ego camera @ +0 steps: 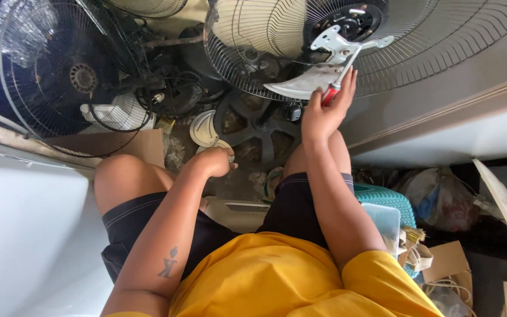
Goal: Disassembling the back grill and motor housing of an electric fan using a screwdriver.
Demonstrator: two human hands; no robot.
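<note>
My right hand [324, 111] is raised and grips a red-handled screwdriver [337, 82] whose shaft points up at the metal blade [309, 82] and hub bracket [338, 42] of a large fan. That fan sits in a wire guard [429, 53] with a black motor plate [353, 20] at its centre. My left hand [215, 159] hangs low near my left knee, its fingers curled around a small metal part that is too small to identify. I sit in dark shorts and a yellow shirt.
A black round fan base [253, 126] lies on the floor ahead. Another wire fan guard [60, 76] and tangled fan parts stand at the left. A white surface [24, 235] lies at left; a teal basket [391, 199], clear tub, bags and cardboard at right.
</note>
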